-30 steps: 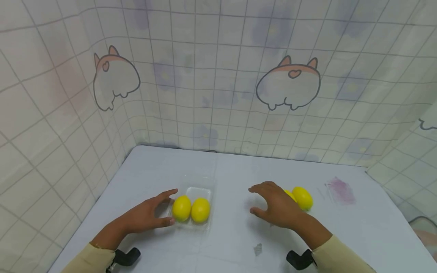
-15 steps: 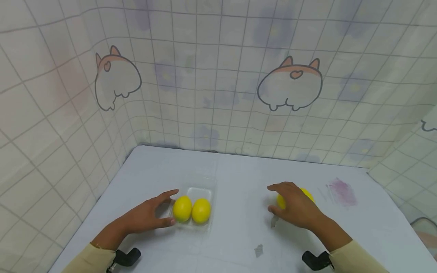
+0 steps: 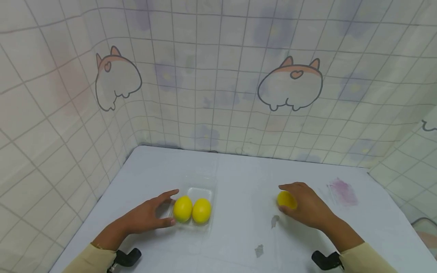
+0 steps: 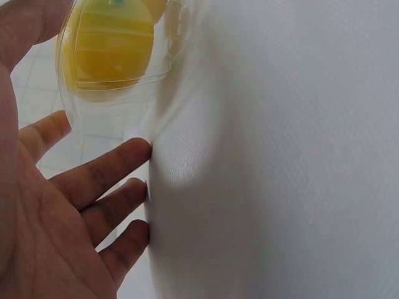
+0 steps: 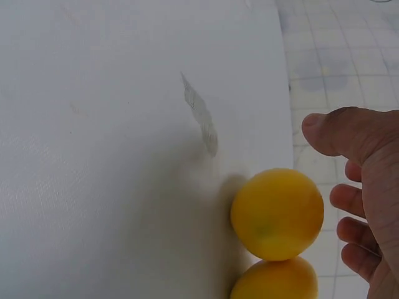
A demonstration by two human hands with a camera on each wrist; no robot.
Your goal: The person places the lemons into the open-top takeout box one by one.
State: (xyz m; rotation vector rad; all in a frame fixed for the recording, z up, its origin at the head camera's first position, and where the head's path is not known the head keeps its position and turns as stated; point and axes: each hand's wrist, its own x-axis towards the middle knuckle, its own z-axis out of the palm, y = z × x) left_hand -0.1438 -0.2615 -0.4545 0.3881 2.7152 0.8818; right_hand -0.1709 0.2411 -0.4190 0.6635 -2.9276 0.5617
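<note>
Two yellow lemons (image 3: 201, 211) lie side by side in the near half of a clear plastic container (image 3: 199, 192). My left hand (image 3: 148, 215) is spread at the container's left side, thumb and index finger apart beside the left lemon (image 3: 182, 208). In the left wrist view, its lower fingertips (image 4: 138, 149) rest at the tabletop. Over on the right, my right hand (image 3: 305, 206) arches over another lemon (image 3: 286, 200). The right wrist view shows a gap between thumb and fingers and this lemon (image 5: 277, 215). A second lemon (image 5: 277, 283) sits against it, hidden by the hand in the head view.
Grey scraps or marks (image 3: 259, 250) dot the white table (image 3: 235, 212) between the hands. A pinkish stain (image 3: 342, 191) is at the back right. Tile-patterned sheeting (image 3: 205, 76) rises behind the table and along its sides.
My right hand has moved right, from beside the two loose lemons to over them, and now covers one from the head view. The left hand and container have stayed put.
</note>
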